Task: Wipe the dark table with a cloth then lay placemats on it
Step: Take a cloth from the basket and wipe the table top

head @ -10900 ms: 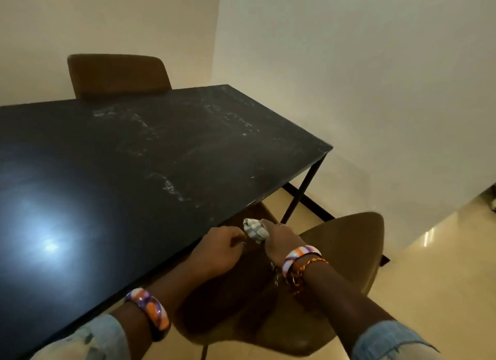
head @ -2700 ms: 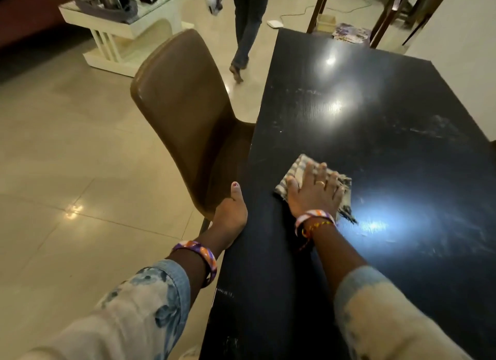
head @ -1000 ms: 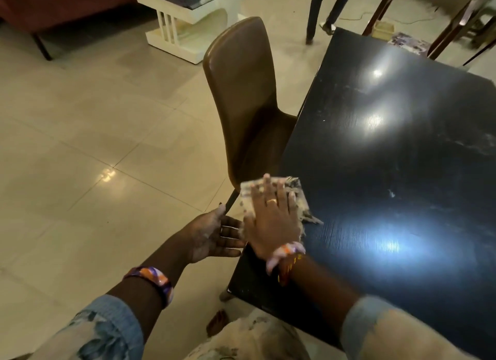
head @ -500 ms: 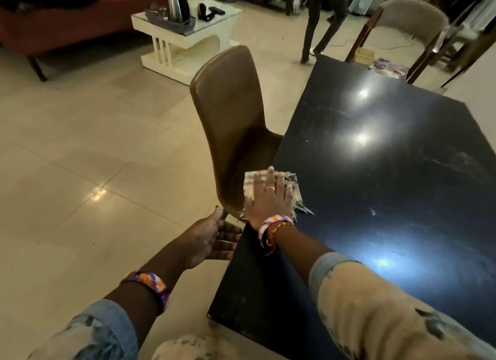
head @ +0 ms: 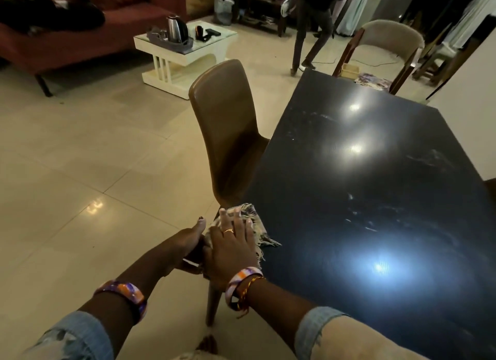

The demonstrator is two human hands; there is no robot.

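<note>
The dark table [head: 375, 188] stretches away on my right, glossy, with pale smears across its middle. A checked, fringed cloth [head: 257, 225] lies at the table's left edge near the front corner. My right hand [head: 230, 247] presses flat on the cloth with straight fingers. My left hand [head: 188, 245] sits just off the table's left edge, cupped beside and below the cloth, thumb up; its fingers are partly hidden by the right hand. Patterned placemats [head: 371, 81] lie on a chair past the table's far end.
A brown chair [head: 228, 134] is tucked against the table's left side, close to the cloth. A beige chair [head: 389, 43] stands at the far end. A white side table [head: 185, 51] with a kettle, a red sofa [head: 80, 24] and a walking person [head: 314, 24] are farther off.
My right hand has drawn the cloth back to the table's left edge near the corner. My left hand has moved in right beside it, under the edge.
</note>
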